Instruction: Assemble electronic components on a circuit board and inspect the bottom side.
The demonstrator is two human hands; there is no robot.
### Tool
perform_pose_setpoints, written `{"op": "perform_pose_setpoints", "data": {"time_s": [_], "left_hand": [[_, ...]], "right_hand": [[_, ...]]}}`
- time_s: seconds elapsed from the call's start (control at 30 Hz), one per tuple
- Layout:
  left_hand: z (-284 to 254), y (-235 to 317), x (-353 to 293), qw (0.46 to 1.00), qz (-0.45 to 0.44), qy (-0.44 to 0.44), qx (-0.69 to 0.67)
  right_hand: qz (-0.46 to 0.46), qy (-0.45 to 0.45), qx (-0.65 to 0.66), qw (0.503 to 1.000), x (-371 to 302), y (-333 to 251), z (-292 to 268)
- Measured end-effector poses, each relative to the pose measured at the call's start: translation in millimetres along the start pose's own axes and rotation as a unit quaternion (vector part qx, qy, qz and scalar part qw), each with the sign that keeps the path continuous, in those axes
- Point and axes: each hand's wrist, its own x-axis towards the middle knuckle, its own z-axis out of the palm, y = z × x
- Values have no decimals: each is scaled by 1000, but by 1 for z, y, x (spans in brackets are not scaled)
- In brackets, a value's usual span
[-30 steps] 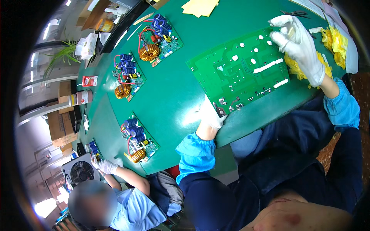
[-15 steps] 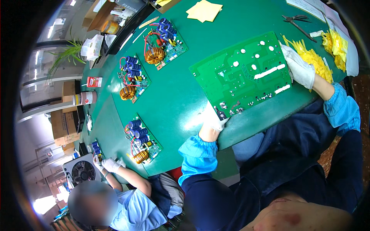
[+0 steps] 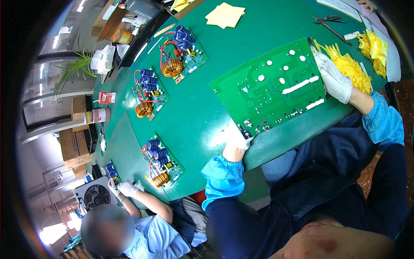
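The flat green board [image 3: 271,93] lies on the green surface [image 3: 202,116], gripped by both white-gloved hands: left hand [image 3: 237,137] at its near corner, fingers partly hidden; right hand [image 3: 334,80] pinching its right edge beside yellow ties [image 3: 349,69].

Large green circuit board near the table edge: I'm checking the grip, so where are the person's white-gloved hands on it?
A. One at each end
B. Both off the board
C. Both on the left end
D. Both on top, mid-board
A: the left hand holds the large green circuit board at its near-left corner, while the right hand rests on its right edge.
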Motion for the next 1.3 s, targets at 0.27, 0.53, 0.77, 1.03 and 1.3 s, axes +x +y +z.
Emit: {"op": "perform_pose_setpoints", "data": {"time_s": [0.27, 0.53, 0.77, 1.03, 1.3], "left_hand": [[-8, -8, 5, 992, 9, 3, 123], [-41, -19, 0, 994, 20, 28, 102], [-33, -17, 0, 945, 39, 82, 316], [13, 6, -3, 787, 59, 58, 612], [-6, -3, 0, 861, 41, 66, 502]], "right_hand": [[-27, -14, -70, 997, -8, 13, -2], [-27, 10, -16, 999, -8, 7, -2], [-68, 9, 105, 992, -10, -6, -5], [-106, 27, -5, 994, -6, 21, 5], [-88, 20, -16, 996, -7, 21, 5]]}}
